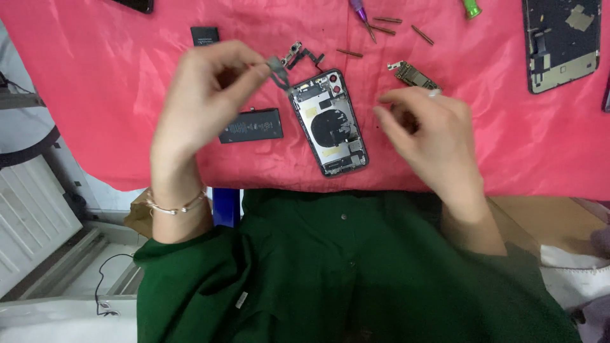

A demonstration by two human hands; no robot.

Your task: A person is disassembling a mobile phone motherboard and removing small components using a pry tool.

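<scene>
The phone (332,123) is lying face down and open on the pink cloth (95,76) that is covering the worktop. Its back is off, so its insides are showing.

The left hand (197,105) is hanging above the cloth, just left of the phone's top end. Its finger and thumb are pinching shut on a small grey part (277,70). The part looks like it is just coming off the top corner of the phone, or is just touching it; the picture is a bit blurry there, so it is hard to tell which.

The right hand (432,136) is hovering just right of the phone. Its fingers are curling in loosely, and it does not seem to be holding anything. It is not touching the phone.

A lot seems done already. The battery (251,125) is lying out on the cloth beside the phone. A circuit board (413,75) is lying near the right hand. A camera piece with a thin cable (304,55) is lying just above the phone. Small screwdriver bits (381,28) are lying about near the top. A second phone frame (562,41) is lying well apart at the far right.

Some is left, it seems. The round coil and other small parts are still sitting inside the phone.
</scene>
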